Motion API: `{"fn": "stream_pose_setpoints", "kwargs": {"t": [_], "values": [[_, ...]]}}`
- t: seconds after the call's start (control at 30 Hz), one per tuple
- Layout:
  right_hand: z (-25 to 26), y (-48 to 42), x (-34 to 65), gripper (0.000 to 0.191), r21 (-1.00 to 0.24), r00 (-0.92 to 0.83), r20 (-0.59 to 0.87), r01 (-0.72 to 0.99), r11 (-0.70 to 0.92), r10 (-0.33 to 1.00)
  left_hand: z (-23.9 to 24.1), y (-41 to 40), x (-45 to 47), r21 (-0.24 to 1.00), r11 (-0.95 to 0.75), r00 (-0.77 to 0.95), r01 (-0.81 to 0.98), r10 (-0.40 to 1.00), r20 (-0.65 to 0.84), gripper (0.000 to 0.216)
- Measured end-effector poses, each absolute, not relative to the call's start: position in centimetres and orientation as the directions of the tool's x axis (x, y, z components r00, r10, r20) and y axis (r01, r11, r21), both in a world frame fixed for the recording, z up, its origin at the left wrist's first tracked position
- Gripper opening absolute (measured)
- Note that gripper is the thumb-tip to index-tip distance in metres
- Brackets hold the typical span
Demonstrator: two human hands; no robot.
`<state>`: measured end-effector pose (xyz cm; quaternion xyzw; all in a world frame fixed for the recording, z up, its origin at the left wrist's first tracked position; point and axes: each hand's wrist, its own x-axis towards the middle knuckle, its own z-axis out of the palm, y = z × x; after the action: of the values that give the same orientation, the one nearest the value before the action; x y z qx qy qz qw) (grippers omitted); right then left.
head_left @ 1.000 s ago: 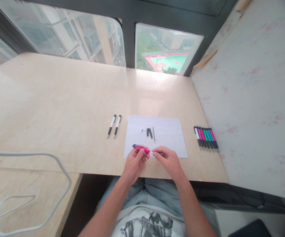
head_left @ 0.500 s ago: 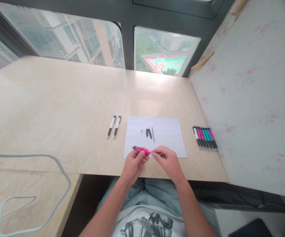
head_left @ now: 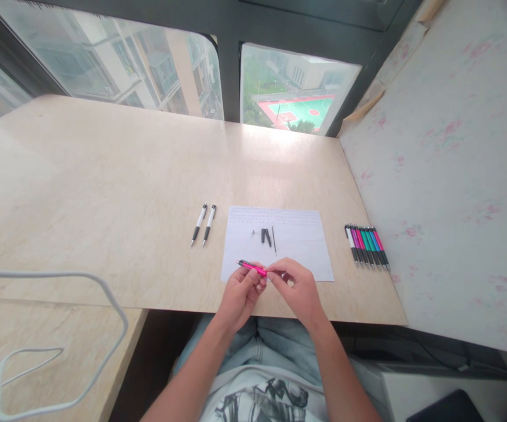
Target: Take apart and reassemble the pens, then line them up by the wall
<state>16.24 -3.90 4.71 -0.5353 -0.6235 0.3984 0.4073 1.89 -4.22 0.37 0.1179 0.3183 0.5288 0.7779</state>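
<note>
My left hand (head_left: 241, 293) is closed round a pink pen barrel (head_left: 250, 267) with a black tip, held over the near edge of a white sheet of paper (head_left: 297, 237). My right hand (head_left: 296, 286) pinches at the barrel's right end; what its fingertips hold is too small to make out. On the paper lie small black pen parts (head_left: 265, 235), a thin refill (head_left: 274, 240) and a tiny spring (head_left: 253, 232).
Two white-and-black pens (head_left: 203, 224) lie left of the paper. A row of several coloured pens (head_left: 367, 245) lies near the table's right edge. A white cable (head_left: 55, 340) loops at the lower left. Windows stand behind the beige table (head_left: 104, 176).
My right hand has moved left and now meets the pink barrel's right end; a second ago it was a little apart from it. My left hand has stayed almost still.
</note>
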Motion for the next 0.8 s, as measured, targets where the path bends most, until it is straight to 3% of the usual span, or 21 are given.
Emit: {"fn": "stream_pose_setpoints", "kwargs": {"t": [0.17, 0.47, 0.57, 0.8], "values": [[5.4, -4.1, 15.5, 0.013, -0.911, -0.089, 0.134, 0.38, 0.158, 0.987, 0.6, -4.5, 2.4, 0.354, 0.434, 0.272, -0.828, 0.864, -0.423, 0.015], [4.5, -3.6, 15.9, 0.013, -0.898, -0.054, 0.132, 0.416, 0.143, 0.99, 1.8, -4.1, 2.0, 0.256, 0.391, 0.266, -0.884, 0.871, -0.413, 0.013], [3.6, -3.2, 16.5, 0.014, -0.886, -0.009, 0.09, 0.457, 0.084, 0.996, 2.5, -4.3, 2.1, 0.2, 0.438, 0.335, -0.876, 0.853, -0.401, 0.009], [1.8, -2.5, 17.5, 0.015, -0.8, 0.004, 0.067, 0.598, 0.051, 0.998, 2.5, -3.7, 1.8, 0.281, 0.396, 0.276, -0.874, 0.881, -0.383, 0.01]]}}
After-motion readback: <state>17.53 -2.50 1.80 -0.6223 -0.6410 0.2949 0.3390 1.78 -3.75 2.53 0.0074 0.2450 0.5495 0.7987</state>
